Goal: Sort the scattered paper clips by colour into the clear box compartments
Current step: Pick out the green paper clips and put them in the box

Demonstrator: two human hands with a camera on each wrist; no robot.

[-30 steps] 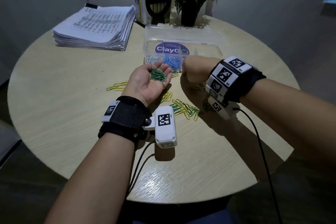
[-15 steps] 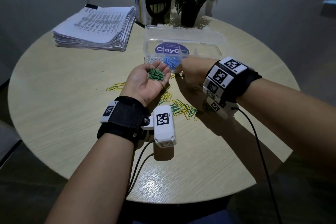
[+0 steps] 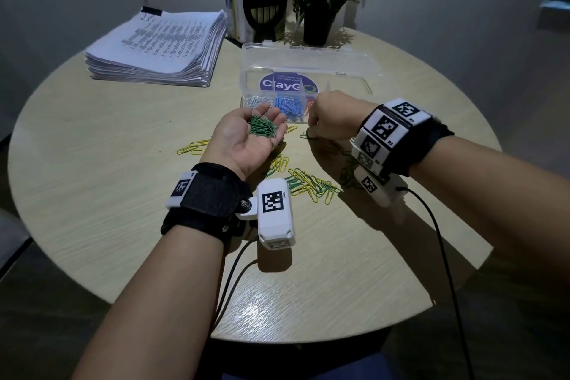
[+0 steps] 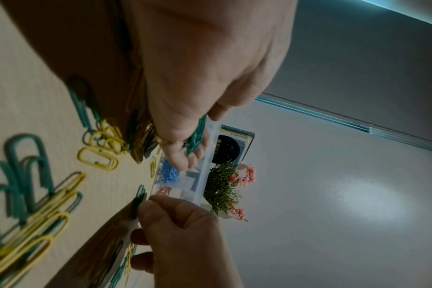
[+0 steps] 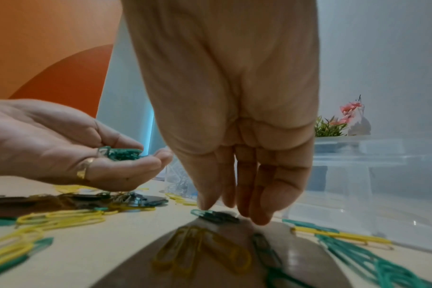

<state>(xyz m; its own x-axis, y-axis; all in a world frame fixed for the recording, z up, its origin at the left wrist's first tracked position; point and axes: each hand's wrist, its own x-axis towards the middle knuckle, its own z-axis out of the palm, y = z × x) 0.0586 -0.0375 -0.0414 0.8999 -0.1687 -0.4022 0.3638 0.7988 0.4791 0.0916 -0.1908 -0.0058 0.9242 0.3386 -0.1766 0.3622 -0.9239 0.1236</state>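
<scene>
I see my bare forearms, each with a black wrist strap (image 3: 212,194) carrying white blocks with black square codes, thin black cables (image 3: 444,244) trailing, and a gold ring (image 5: 83,170) on my left hand (image 3: 246,139).

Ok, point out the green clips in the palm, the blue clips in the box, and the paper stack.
green clips (image 3: 262,129), head view, middle of the pile in the left palm.
blue clips (image 3: 288,105), head view, centre of the heap in its compartment.
paper stack (image 3: 160,46), head view, top sheet.
</scene>
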